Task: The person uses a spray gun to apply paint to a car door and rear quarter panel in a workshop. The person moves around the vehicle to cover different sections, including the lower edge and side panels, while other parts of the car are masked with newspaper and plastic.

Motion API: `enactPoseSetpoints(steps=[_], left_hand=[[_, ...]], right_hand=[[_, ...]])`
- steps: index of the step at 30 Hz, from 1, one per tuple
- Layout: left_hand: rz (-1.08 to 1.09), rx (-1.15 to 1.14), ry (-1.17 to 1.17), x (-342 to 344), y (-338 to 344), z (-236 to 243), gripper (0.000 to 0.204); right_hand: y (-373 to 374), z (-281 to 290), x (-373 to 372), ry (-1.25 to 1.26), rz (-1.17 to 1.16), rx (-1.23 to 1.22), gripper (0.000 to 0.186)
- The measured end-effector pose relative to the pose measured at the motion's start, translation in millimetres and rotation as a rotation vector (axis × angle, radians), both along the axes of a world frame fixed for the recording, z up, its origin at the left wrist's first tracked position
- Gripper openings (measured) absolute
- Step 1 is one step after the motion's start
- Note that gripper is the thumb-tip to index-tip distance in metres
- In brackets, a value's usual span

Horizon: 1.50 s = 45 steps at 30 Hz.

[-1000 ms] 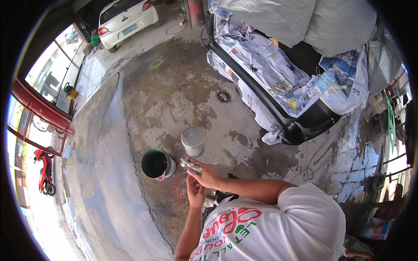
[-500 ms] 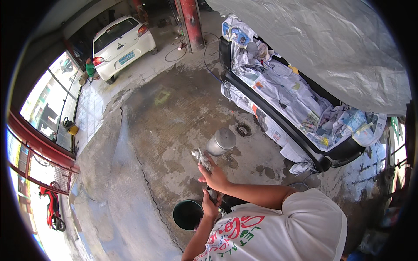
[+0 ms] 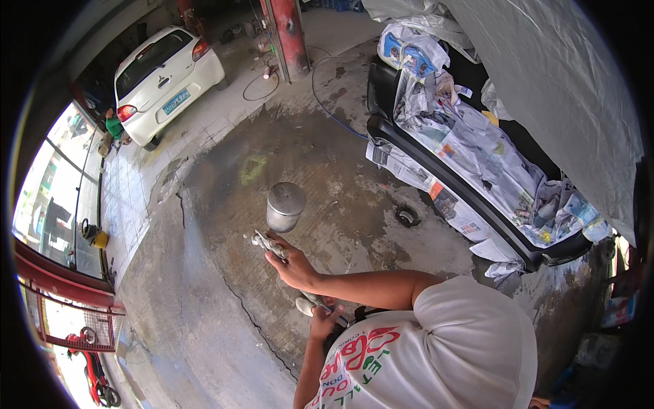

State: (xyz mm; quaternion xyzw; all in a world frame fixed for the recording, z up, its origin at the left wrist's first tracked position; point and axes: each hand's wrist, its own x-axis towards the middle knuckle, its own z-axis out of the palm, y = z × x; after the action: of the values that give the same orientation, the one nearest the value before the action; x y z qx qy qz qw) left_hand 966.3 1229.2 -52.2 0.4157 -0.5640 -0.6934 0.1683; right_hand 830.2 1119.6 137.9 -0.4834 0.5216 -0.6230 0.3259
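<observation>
A paint spray gun with a round grey metal cup on top is gripped in my right hand, out in front of me over the floor. My left hand is closed near my waist, around what looks like a thin blue air hose. Just beyond the left hand is a greyish, pale-tipped shape that I cannot make out clearly. To the right lies a black car bumper, its inside and lower side covered with newspaper. The gun and bumper are well apart.
Grey plastic sheeting hangs behind the bumper. A small round hole sits in the stained concrete floor. A blue hose runs from the red post to the bumper. A white car stands far left, with a crouching person beside it.
The spray gun and my right hand have moved left, away from the bumper. My hands are farther apart now. The dark green bucket near my left hand is no longer seen; the view has shifted.
</observation>
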Motion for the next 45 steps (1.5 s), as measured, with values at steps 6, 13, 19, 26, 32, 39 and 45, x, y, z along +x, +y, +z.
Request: enactPoseSetpoints(steps=[6,13,19,26,32,39,45], left_hand=[[-0.296,0.000,-0.586,47.2,-160.0,-68.9,0.084],[0.484,1.352,-0.003,69.5,-406.0,-90.9,0.110],[0.155,1.114,0.093,88.7,-660.7,-129.0,0.028],[0.751,0.779,0.065,102.0,-955.5,-76.0,0.039],[0.845,0.275,0.015,61.5,-1238.0,14.2,0.032],[-0.171,-0.791,0.219,-132.8,-1469.2,135.3,0.021],[-0.824,-0.784,-0.060,-250.2,-1434.5,162.8,0.033]], right_hand=[[-188.9,77.9,3.7,-0.203,-0.051,0.130,0.055],[-361.9,96.6,-17.4,-0.194,-0.288,0.035,0.056],[-572.3,113.1,3.7,-0.367,-0.198,-0.045,0.058],[-752.0,78.2,-22.4,-0.115,-0.248,0.049,0.059],[-913.2,7.8,0.1,-0.127,-0.183,0.166,0.065],[-1115.7,11.0,-30.3,-0.104,-0.529,-0.034,0.062],[-1137.7,38.1,-125.6,-0.300,-0.816,0.022,0.061]])
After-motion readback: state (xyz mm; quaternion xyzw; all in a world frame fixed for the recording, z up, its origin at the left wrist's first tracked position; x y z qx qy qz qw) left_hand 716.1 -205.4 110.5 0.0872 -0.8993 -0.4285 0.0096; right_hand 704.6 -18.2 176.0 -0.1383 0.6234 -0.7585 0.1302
